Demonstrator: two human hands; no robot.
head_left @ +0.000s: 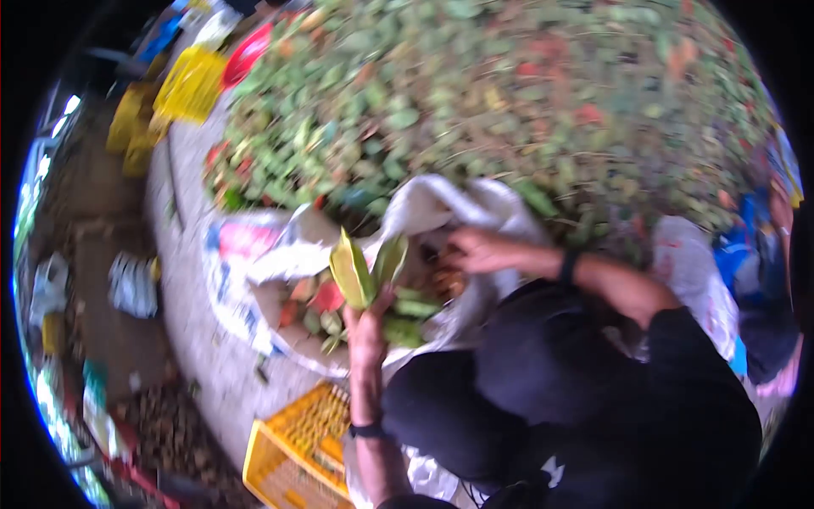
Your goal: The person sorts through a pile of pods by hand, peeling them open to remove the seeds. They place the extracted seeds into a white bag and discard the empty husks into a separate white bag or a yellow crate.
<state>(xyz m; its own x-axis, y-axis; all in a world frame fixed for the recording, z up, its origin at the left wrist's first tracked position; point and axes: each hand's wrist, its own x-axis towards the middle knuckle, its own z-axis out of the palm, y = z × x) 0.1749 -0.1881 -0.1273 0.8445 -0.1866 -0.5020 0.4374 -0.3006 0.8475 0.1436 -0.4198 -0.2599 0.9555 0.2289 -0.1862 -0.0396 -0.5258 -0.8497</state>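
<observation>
My left hand (366,318) is closed around the base of a yellow-green, pointed, leaf-like piece (352,270), its tips upward. It is above the mouth of a white woven sack (305,360). Inside the sack lie green and red leaf-like pieces (326,297) and brown material (447,282). Over the sack's right side, my right hand (482,250) has its fingers curled together near the brown material; what they hold, if anything, is blurred. A large heap of green and red leafy pieces (407,110) spreads behind the sack.
A yellow crate (259,462) stands on the floor close to my left forearm. Yellow baskets (191,85) and a red basin (248,55) sit at the heap's upper left. At the right edge are a white sack (691,271) and part of another person (780,204).
</observation>
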